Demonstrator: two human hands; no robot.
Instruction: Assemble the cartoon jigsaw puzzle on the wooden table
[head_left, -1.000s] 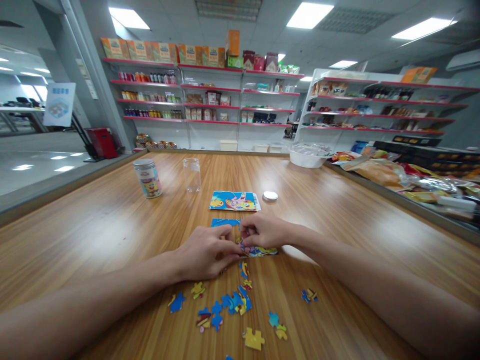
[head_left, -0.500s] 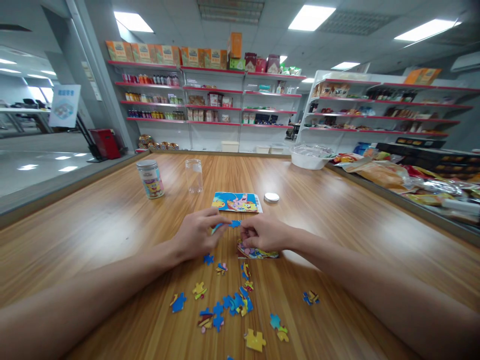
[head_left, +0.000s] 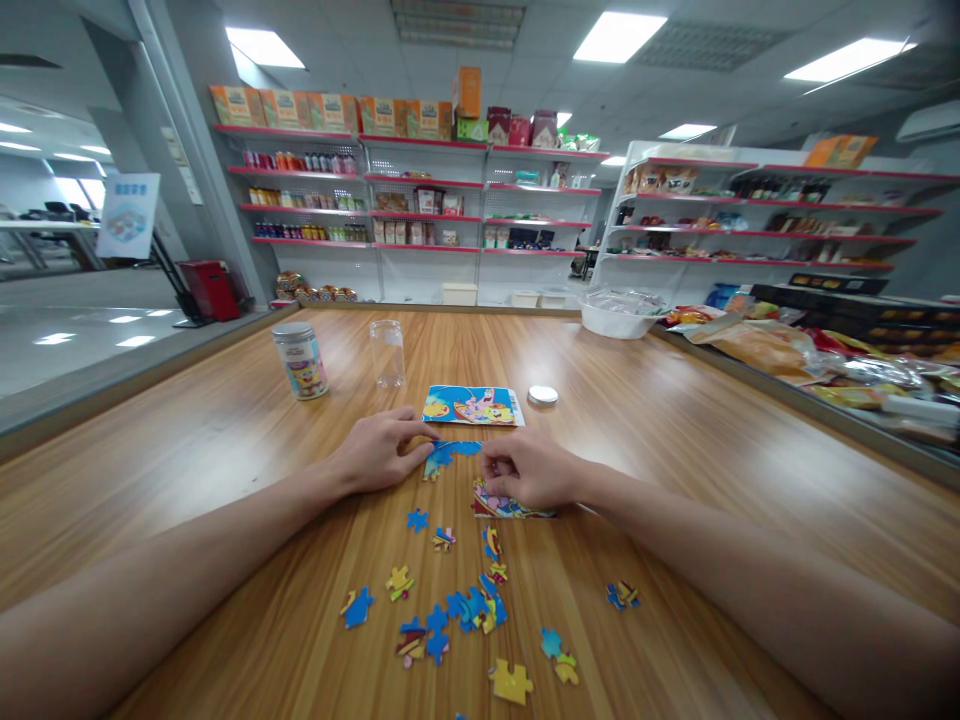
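Observation:
My left hand lies at the left edge of a partly joined blue strip of jigsaw puzzle, thumb and index finger apart at its corner. Over the right end of that strip, my right hand is closed with curled fingers; whatever is in them is hidden. Beneath it shows a joined, colourful puzzle section, partly covered by the hand. Just beyond lies the cartoon picture card. Loose puzzle pieces are scattered nearer me, among them a yellow piece and a blue piece.
A printed can with a lid and a clear plastic jar stand at the left. A round silver lid lies right of the card. Farther back are a white basin and a heap of packaged snacks.
My left hand has drawn back left from over the blue strip, uncovering more of it, and its fingers have moved to the corner. My right hand has stayed nearly in place.

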